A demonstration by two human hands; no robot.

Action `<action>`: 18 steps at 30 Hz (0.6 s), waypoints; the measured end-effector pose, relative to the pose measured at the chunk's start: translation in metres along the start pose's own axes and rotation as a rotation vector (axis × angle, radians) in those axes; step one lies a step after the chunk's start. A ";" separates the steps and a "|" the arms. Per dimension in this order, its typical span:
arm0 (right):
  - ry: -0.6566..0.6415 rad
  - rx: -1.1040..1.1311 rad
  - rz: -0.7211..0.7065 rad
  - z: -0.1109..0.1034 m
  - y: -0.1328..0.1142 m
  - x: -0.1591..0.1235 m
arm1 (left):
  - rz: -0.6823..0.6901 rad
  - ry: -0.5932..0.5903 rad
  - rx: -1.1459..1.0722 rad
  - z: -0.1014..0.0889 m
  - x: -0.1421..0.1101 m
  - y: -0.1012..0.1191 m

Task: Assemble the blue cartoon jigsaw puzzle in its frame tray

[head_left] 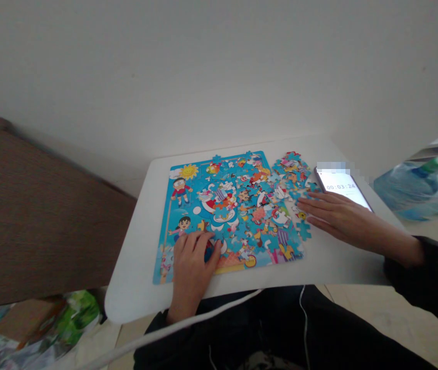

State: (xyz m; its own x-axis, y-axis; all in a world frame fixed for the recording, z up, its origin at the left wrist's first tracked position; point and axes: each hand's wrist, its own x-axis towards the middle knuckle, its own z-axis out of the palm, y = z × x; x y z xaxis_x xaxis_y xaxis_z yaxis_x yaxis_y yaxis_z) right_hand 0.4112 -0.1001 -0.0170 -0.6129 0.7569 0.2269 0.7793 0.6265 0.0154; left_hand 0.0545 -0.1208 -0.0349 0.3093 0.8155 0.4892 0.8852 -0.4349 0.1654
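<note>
A blue cartoon jigsaw board (176,216) lies on a small white table (138,257), partly filled, with several loose pieces (269,216) heaped over its right half. My left hand (190,262) rests on the board's lower left, fingers curled and pressing on a piece. My right hand (342,216) lies flat on the table at the board's right edge, fingers stretched out toward the loose pieces. A phone (342,187) showing a running timer lies just beyond my right hand.
A white cable (188,324) crosses my lap below the table's front edge. A brown sofa or bed (30,216) stands to the left, crumpled bags (49,324) on the floor beneath. A large water bottle (423,190) lies at the right. A white wall is behind.
</note>
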 end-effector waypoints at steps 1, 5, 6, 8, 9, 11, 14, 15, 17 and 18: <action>0.006 0.013 -0.005 -0.002 -0.002 -0.003 | -0.006 -0.003 0.001 0.000 0.000 0.000; 0.023 0.067 -0.019 -0.012 -0.002 -0.011 | -0.014 -0.001 0.002 0.001 0.000 0.000; 0.027 0.068 -0.001 -0.015 0.000 -0.011 | -0.009 0.003 0.000 0.001 0.000 0.000; 0.039 0.048 0.057 -0.018 0.008 -0.012 | -0.002 0.006 -0.005 0.001 0.000 0.000; 0.046 0.033 0.083 -0.019 0.013 -0.012 | 0.000 0.006 -0.007 0.001 0.000 0.000; 0.048 0.016 0.103 -0.018 0.019 -0.013 | -0.004 0.000 -0.008 0.001 0.000 0.000; 0.011 0.046 0.089 -0.015 0.020 -0.015 | -0.011 -0.004 -0.008 0.000 0.000 0.000; -0.004 0.063 0.084 -0.014 0.018 -0.015 | -0.010 -0.005 -0.009 0.000 0.000 0.000; -0.019 0.089 0.085 -0.014 0.016 -0.013 | -0.004 -0.004 -0.008 0.000 0.000 0.000; -0.015 0.092 0.089 -0.014 0.015 -0.012 | -0.002 -0.005 -0.008 0.000 0.000 0.000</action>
State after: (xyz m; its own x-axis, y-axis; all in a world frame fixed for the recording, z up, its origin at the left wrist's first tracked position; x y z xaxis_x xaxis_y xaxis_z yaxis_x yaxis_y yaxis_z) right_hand 0.4323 -0.1026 -0.0056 -0.5440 0.8127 0.2087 0.8160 0.5703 -0.0939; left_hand 0.0546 -0.1205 -0.0353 0.3093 0.8179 0.4851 0.8831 -0.4363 0.1727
